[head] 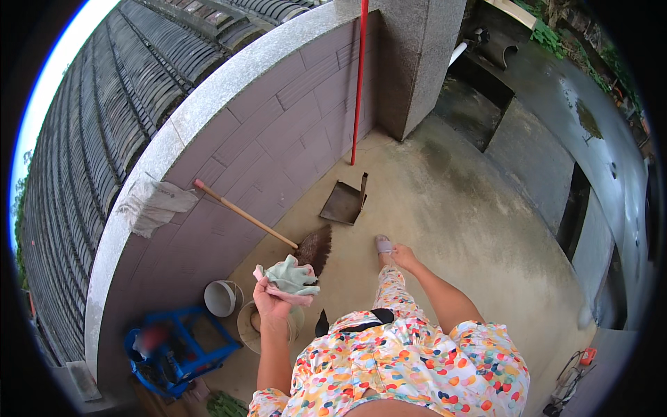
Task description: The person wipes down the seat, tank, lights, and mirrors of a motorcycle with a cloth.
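My left hand (271, 302) is raised in front of me, closed around crumpled pink and pale green cloths (289, 281). Below the cloths stands a pale round bucket (249, 326), partly hidden by my left forearm. My right hand (403, 256) hangs low over my forward leg, near the slipper (383, 244) on my foot; its fingers are too small to tell whether they hold anything. Ahead lies a broom (314, 250), its wooden handle (245, 215) leaning on the tiled wall. Beyond it a metal dustpan (344, 202) rests on the concrete floor.
A low tiled wall (307, 120) with a stone top curves along the left, a grey rag (156, 203) over it. A red pole (359, 83) stands near a stone pillar (417, 62). A white bucket (221, 299) and blue frame (193, 365) stand at lower left.
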Demonstrator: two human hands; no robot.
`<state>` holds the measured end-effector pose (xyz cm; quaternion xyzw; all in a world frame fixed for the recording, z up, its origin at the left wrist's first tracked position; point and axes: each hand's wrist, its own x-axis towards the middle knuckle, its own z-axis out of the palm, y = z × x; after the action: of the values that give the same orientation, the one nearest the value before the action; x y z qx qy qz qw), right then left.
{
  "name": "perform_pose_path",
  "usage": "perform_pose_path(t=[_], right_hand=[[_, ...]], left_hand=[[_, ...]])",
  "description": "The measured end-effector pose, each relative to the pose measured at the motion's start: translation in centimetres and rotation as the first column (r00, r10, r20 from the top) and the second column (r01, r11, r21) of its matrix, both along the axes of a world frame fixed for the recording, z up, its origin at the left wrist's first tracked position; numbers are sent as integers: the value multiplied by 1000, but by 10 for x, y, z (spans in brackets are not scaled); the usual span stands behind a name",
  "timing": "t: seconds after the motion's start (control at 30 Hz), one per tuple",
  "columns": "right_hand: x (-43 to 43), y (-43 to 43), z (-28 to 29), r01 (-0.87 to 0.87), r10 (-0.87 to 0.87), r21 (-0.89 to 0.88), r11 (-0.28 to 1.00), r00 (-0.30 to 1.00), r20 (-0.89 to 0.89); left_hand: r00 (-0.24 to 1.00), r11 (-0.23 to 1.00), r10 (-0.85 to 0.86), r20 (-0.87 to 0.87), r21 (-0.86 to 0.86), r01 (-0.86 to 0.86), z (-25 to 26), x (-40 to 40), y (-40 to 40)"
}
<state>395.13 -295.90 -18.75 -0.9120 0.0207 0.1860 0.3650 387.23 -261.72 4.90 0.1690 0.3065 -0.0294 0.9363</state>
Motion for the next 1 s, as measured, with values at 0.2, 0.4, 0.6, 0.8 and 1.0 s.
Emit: perform_pose_path(t=[0.2, 0.4, 0.6, 0.8, 1.0], right_hand=[[154, 51, 44, -20, 26, 66, 998, 995, -99], [222, 61, 49, -153, 195, 169, 974, 943, -270], [228, 82, 20, -216, 282, 321, 922, 943, -176], [242, 60, 24, -21, 10, 369, 929, 999, 33], [278, 19, 74, 12, -20, 385, 923, 1000, 16]], left_hand=[[989, 989, 131, -75, 84, -124, 16, 61, -11], [979, 982, 164, -124, 120, -149, 18, 144, -47], [981, 990, 122, -149, 95, -108, 23, 190, -73], [985, 993, 53, -166, 117, -33, 32, 237, -82], [996, 996, -30, -89, 83, 38, 27, 272, -90]])
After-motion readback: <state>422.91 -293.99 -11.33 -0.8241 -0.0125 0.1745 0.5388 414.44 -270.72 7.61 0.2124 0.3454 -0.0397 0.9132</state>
